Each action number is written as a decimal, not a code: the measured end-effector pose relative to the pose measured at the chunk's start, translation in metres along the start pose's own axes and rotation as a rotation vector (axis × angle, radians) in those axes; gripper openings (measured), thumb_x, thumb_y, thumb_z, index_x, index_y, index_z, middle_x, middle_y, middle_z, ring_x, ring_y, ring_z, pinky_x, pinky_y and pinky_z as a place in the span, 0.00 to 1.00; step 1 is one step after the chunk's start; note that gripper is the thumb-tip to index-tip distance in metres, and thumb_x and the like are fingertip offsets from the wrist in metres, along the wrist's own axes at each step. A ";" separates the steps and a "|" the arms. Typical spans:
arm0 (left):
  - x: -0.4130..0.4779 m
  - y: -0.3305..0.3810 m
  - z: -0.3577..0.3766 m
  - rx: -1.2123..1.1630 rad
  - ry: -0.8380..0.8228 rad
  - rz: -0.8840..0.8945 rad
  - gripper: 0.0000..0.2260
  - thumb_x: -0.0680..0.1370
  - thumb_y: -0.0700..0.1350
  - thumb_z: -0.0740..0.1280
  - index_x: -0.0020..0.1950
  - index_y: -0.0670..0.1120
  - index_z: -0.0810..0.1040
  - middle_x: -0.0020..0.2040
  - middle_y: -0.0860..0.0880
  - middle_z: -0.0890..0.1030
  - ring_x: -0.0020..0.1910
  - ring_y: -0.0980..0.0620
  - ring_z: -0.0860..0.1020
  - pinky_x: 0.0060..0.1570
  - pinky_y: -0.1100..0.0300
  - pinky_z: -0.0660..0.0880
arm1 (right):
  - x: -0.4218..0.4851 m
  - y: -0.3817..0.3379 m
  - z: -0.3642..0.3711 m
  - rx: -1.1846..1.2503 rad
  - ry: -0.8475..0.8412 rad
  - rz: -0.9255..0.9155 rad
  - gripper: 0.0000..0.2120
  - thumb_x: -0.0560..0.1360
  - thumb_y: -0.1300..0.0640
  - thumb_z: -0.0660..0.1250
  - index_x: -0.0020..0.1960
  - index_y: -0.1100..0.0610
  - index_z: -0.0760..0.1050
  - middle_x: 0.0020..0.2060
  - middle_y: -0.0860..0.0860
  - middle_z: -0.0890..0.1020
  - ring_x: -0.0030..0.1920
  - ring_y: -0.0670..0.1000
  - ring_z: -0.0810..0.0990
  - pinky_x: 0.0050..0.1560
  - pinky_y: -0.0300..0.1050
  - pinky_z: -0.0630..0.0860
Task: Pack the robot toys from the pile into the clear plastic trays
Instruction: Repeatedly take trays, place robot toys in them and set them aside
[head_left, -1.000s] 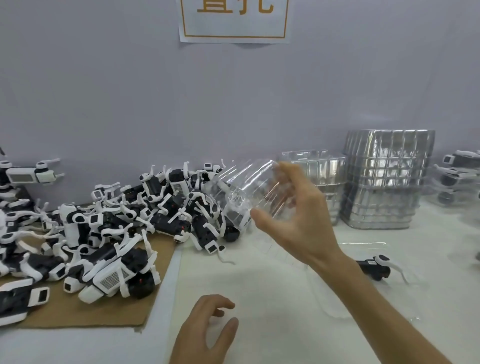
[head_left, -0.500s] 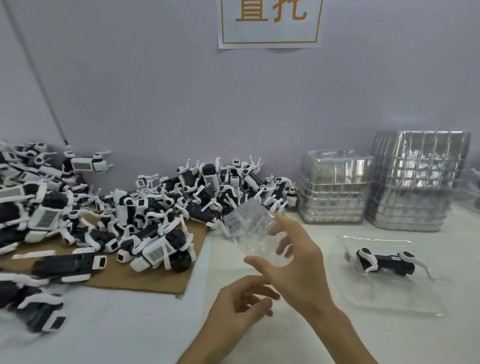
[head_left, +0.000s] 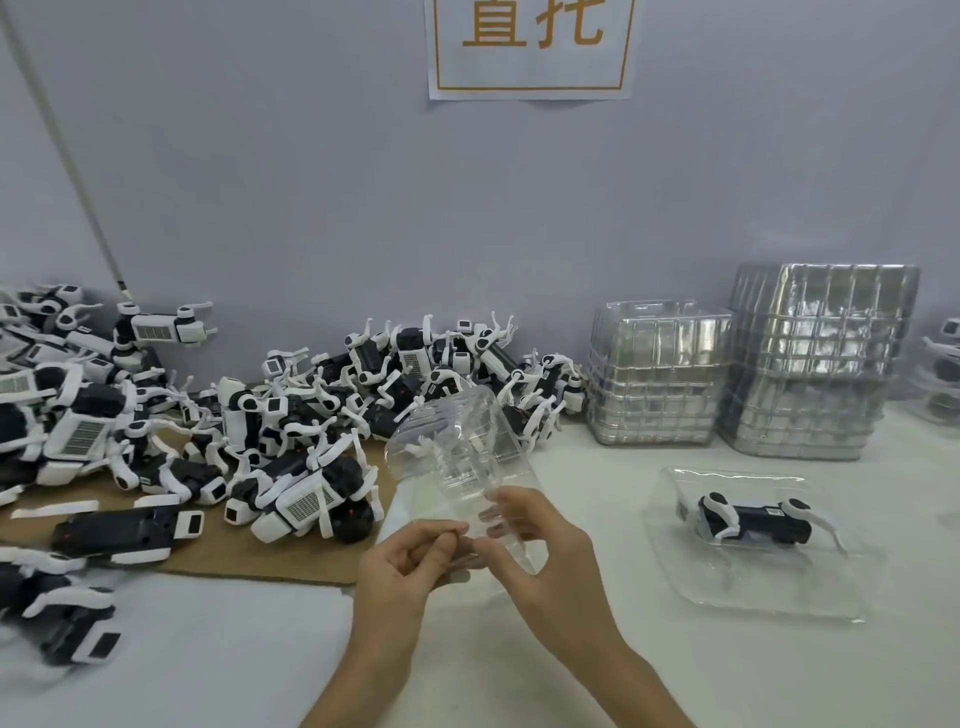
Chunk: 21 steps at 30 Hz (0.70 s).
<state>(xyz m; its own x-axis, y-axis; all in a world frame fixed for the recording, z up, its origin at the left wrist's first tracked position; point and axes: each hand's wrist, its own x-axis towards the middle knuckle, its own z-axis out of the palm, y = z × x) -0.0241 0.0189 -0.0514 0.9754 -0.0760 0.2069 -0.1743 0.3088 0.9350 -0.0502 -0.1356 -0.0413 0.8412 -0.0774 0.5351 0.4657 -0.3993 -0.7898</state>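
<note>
A clear plastic tray (head_left: 457, 452) is held tilted above the table in front of me. My right hand (head_left: 540, 561) grips its near end, and my left hand (head_left: 410, 566) pinches the same near edge with fingertips. A big pile of black-and-white robot toys (head_left: 322, 415) lies to the left, partly on a brown cardboard sheet (head_left: 218, 551). To the right, another clear tray (head_left: 810, 587) lies flat on the table with one robot toy (head_left: 753, 522) in it.
Two stacks of clear trays (head_left: 660, 374) (head_left: 821, 364) stand at the back right against the grey wall. More packed toys (head_left: 943, 364) sit at the far right edge. A white sign with orange characters (head_left: 530, 47) hangs on the wall.
My right hand has brought the clear tray down and nearer. My left hand has risen from the table and now pinches the tray's near edge. The view has shifted left.
</note>
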 end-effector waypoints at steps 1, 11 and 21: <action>0.000 0.000 -0.001 -0.003 0.006 0.002 0.06 0.71 0.41 0.70 0.44 0.46 0.87 0.41 0.38 0.86 0.42 0.43 0.86 0.38 0.61 0.81 | 0.000 0.000 -0.001 0.011 -0.023 0.023 0.15 0.74 0.50 0.75 0.59 0.42 0.77 0.49 0.40 0.84 0.52 0.45 0.83 0.54 0.37 0.75; 0.002 0.012 -0.006 0.061 -0.029 -0.003 0.05 0.68 0.45 0.74 0.40 0.44 0.86 0.39 0.37 0.85 0.36 0.38 0.85 0.34 0.59 0.80 | 0.001 -0.007 -0.005 0.023 -0.121 0.064 0.09 0.77 0.61 0.71 0.53 0.48 0.79 0.45 0.42 0.85 0.46 0.47 0.85 0.48 0.42 0.80; 0.008 0.014 -0.002 0.114 -0.039 0.003 0.10 0.64 0.46 0.77 0.27 0.49 0.78 0.34 0.37 0.84 0.34 0.38 0.85 0.30 0.59 0.80 | 0.010 -0.010 -0.019 0.142 -0.133 0.135 0.09 0.74 0.66 0.73 0.47 0.53 0.82 0.41 0.49 0.87 0.42 0.50 0.86 0.43 0.36 0.78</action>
<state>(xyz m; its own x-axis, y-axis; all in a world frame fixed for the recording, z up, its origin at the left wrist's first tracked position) -0.0189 0.0249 -0.0373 0.9694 -0.1125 0.2183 -0.1932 0.1993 0.9607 -0.0516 -0.1497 -0.0220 0.9227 0.0033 0.3854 0.3730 -0.2599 -0.8907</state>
